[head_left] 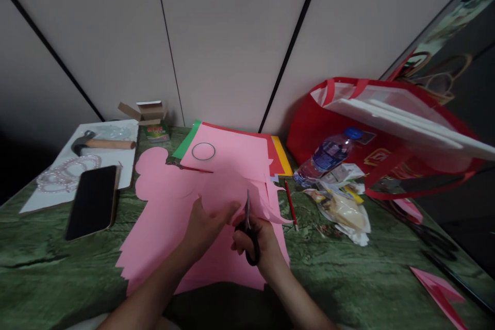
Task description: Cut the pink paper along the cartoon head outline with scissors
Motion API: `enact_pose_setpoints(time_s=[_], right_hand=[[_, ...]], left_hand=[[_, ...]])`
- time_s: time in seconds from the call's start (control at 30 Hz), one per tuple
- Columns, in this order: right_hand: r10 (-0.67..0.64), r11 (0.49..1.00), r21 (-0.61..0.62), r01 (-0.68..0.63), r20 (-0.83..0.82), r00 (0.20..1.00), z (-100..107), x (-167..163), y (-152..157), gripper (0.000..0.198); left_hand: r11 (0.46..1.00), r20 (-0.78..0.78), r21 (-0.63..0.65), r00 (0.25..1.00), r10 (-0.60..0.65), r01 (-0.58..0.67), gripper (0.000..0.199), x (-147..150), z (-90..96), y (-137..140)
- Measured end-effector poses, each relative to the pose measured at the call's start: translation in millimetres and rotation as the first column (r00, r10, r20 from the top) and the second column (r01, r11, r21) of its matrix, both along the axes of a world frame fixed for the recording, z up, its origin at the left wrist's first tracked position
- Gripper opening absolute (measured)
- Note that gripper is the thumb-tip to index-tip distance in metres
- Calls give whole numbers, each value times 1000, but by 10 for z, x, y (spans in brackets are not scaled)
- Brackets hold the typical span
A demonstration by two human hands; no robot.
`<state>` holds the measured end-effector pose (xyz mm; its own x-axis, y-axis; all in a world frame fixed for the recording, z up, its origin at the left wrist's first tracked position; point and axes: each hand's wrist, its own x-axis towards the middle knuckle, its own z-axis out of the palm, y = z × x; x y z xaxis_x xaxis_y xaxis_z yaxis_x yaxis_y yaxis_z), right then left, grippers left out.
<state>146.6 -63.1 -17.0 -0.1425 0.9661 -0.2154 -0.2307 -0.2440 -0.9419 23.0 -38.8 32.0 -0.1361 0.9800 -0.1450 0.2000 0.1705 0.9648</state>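
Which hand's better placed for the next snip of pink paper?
Right, I'd judge. The right hand holds the scissors, blades pointing away from the person, over the pink paper. The left hand is at the paper with no tool visible, so likely better for steadying.

Two hands [207, 223] [263, 242], one hammer [110, 143], one bottle [327, 156]

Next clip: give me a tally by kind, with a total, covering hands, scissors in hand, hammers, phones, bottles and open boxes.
Hands: 2 (left hand, right hand)
Scissors in hand: 1
Hammer: 1
Phone: 1
Bottle: 1
Open box: 1
Total: 7
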Motion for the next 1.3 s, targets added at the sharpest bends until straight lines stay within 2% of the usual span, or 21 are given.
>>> enact_pose_setpoints(time_s=[0.17, 0.4, 0.73, 1.0, 1.3], right_hand=[[-19, 995, 95, 19, -4, 1000, 25, 44, 35, 28], [-42, 997, 69, 40, 26, 999, 129, 47, 32, 30], [-26, 987, 161, 24, 10, 1000, -13, 51, 32, 28], [-22, 986, 165, 17, 29, 999, 9, 60, 31, 31], [-28, 992, 123, 16, 98, 995, 76, 70, 32, 26]], left_hand=[[996, 31, -2, 996, -86, 86, 24, -3, 10, -18], [997, -5, -4, 997, -73, 73, 30, 5, -5, -22], [993, 36, 42, 993, -111, 109, 32, 14, -6, -37], [994, 26, 27, 994, -103, 102, 32, 13, -11, -31], [995, 42, 15, 994, -101, 100, 37, -9, -22, -33]])
